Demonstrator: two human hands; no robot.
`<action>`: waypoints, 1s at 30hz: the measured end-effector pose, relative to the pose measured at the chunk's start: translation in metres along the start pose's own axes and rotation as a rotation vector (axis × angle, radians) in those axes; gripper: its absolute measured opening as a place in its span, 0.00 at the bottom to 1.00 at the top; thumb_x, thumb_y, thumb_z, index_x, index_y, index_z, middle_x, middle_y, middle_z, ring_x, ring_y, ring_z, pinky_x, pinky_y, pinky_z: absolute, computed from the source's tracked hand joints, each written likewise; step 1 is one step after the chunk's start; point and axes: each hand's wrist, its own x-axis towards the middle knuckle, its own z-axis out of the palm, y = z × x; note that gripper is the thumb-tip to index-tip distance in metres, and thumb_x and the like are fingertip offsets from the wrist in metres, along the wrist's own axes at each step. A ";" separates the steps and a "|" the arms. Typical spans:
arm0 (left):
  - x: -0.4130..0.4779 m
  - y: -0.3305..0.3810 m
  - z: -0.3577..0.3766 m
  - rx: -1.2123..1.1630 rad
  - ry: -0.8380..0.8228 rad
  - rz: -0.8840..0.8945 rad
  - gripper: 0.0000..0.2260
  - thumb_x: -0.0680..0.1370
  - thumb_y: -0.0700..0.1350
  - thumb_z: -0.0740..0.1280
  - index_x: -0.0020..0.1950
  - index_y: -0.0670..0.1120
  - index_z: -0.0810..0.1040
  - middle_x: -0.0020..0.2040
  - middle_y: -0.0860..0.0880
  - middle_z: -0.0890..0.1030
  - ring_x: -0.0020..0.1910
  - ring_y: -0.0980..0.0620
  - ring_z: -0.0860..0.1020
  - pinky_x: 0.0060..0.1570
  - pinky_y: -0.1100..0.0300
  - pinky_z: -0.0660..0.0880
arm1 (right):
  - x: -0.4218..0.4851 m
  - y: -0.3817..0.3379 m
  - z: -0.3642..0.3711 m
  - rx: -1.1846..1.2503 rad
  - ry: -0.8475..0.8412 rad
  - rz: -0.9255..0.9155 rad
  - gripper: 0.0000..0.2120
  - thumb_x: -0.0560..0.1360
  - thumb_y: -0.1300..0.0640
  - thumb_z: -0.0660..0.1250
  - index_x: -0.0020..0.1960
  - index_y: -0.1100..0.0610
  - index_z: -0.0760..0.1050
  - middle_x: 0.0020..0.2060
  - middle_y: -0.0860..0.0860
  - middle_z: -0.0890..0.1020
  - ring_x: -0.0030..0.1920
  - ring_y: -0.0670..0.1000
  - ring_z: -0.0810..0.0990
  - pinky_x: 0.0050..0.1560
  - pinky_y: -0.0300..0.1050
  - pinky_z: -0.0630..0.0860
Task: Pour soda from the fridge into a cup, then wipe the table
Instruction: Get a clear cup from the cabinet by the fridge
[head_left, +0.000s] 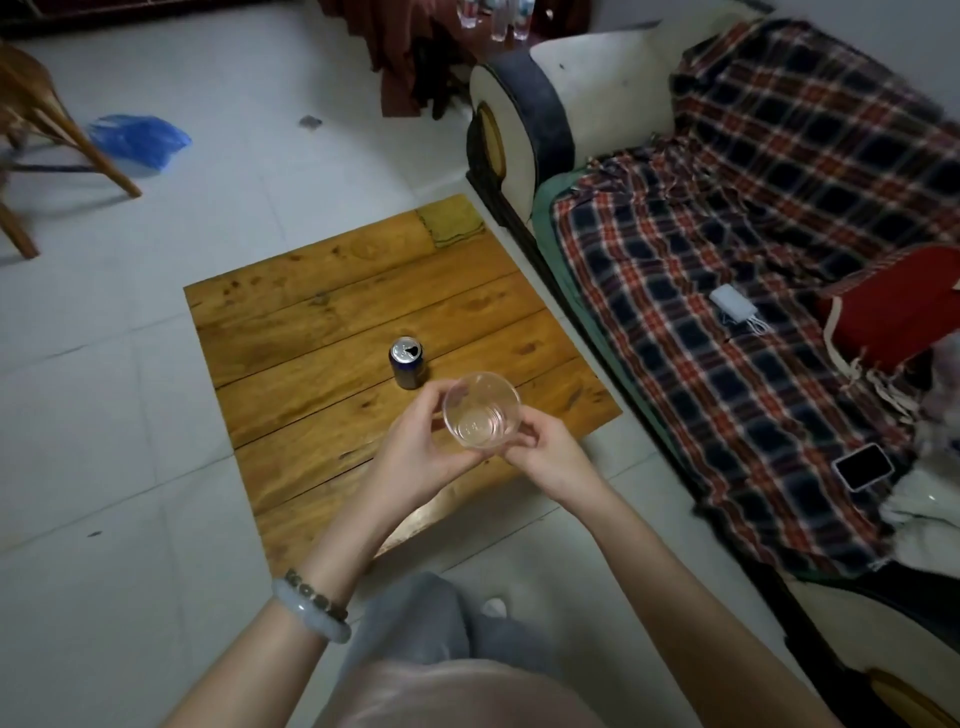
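Clamping cup (481, 410) with fingers of left hand (415, 449) and right hand (548, 454) over near bench (311, 322) edge. Could crush it by squeezing, or knock open can (407, 362) just beyond.

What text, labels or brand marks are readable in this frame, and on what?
No text is readable.
Blue can: side print too dark and small to read.
Clear cup: embossed marks on its base, blurred.
Phone: screen dark, shows no text.

Both hands, left hand (415, 441) and right hand (545, 452), held a clear cup (480, 410) at frame center, above the wooden table (311, 322); an opened can (407, 362) stood just beyond it.
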 end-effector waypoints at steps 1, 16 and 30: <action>0.007 0.001 0.003 -0.001 0.013 -0.016 0.28 0.64 0.49 0.78 0.60 0.53 0.71 0.55 0.65 0.74 0.56 0.71 0.72 0.53 0.73 0.70 | 0.008 -0.001 -0.006 -0.001 -0.016 -0.003 0.16 0.72 0.72 0.64 0.58 0.61 0.76 0.45 0.49 0.81 0.41 0.34 0.79 0.41 0.26 0.72; 0.147 -0.013 0.024 -0.093 0.137 -0.119 0.28 0.63 0.47 0.80 0.55 0.62 0.69 0.55 0.62 0.76 0.54 0.68 0.74 0.51 0.74 0.70 | 0.148 -0.030 -0.076 -0.100 -0.138 -0.034 0.13 0.72 0.72 0.64 0.56 0.64 0.75 0.45 0.53 0.81 0.44 0.44 0.78 0.48 0.34 0.74; 0.189 -0.061 0.042 -0.103 0.362 -0.334 0.29 0.64 0.48 0.79 0.62 0.53 0.71 0.58 0.64 0.75 0.57 0.66 0.74 0.56 0.66 0.73 | 0.257 -0.009 -0.079 -0.343 -0.435 -0.115 0.05 0.71 0.71 0.67 0.47 0.68 0.76 0.38 0.56 0.80 0.36 0.38 0.74 0.42 0.35 0.71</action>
